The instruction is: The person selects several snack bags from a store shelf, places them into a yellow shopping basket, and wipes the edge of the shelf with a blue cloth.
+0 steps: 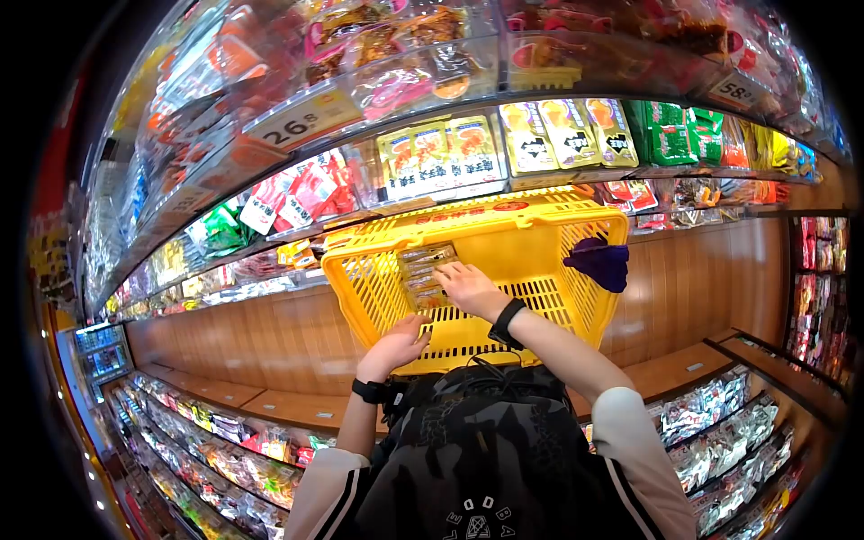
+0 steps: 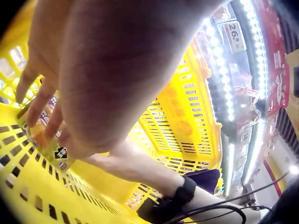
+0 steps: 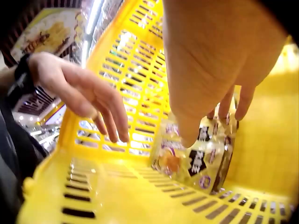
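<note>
Several gold snack packets stand close together at the left end of a yellow shopping basket. In the right wrist view, the packets show black labels and an orange picture. My right hand reaches over them, its loosely extended fingers right at their tops. Just left of the basket's near side is my left hand, fingers extended and nothing in its grasp. The left wrist view has the left hand's spread fingers overlapping the packets.
A dark purple cloth hangs over the basket's right rim. Shelves with gold pouches and green packs run along the far side, above the basket. Behind me are more stocked shelves. A wooden panel lies beyond the basket's right end.
</note>
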Demonstrator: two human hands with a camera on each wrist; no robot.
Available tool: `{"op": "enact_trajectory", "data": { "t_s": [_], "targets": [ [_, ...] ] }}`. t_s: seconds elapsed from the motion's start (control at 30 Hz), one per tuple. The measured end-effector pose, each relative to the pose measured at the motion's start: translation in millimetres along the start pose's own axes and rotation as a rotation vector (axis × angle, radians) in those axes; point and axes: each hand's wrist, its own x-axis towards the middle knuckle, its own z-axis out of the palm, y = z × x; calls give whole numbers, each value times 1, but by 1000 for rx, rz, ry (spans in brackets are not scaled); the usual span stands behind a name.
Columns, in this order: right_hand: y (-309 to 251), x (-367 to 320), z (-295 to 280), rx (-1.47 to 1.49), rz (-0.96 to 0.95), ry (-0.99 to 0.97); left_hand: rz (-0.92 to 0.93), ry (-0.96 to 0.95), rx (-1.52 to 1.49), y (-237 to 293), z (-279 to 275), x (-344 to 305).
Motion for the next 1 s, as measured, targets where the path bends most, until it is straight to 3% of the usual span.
{"op": "enact_trajectory", "data": {
  "t_s": [0.07,0.2,0.3,0.43,0.53,0.67,0.7,0.77,0.83,0.9,0.97,1.0],
  "targets": [
    [-6,-4,17,-210,44,-55,-12,19,-30,1,1,-4],
    [-11,-15,37,-97,154,-130,-29,54,-65,-10,6,-9],
    [-10,-6,38,-116,155,-83,-7,97,-88,-16,12,-4],
    [-19,3,35,-126,240,-212,-22,109,-84,-19,16,0],
    [-19,6,46,-162,244,-339,-15,132,-83,-17,16,1],
    [-16,-4,68,-70,173,-323,-42,130,-46,-9,9,3],
    [-16,-2,55,-74,168,-323,-14,171,-56,-12,11,6],
    [-16,0,16,267,355,-474,14,216,-71,-11,11,12],
    [-1,-3,4,373,315,-410,90,532,82,1,8,12],
    [14,-5,-21,505,344,-502,56,510,93,12,-2,14],
    [10,0,-76,538,423,-586,126,504,-320,22,-9,21],
    [10,-3,-91,698,437,-645,109,406,-490,33,-16,20]
  ]
}}
